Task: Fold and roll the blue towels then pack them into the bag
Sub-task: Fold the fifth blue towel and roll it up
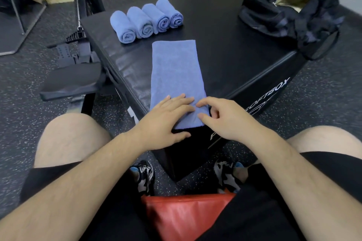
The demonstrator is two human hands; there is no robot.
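**Loose start, crooked roll**

My left hand [168,115] lies flat, fingers straight, on the near end of the folded blue towel [176,72]. My right hand [221,117] sets bent fingertips and thumb on its edge; I cannot tell whether it pinches. The strip runs from 6 towards 12 o'clock on the soft plyo box [225,55]. If I start off-square, the roll may telescope or slip off the near corner. Four rolled towels [146,20] wait at 11, the black bag [284,17] at 2.

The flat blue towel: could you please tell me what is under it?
The flat towel lies on the black soft box, left hand and right hand on its near end. The surface beneath is hidden.
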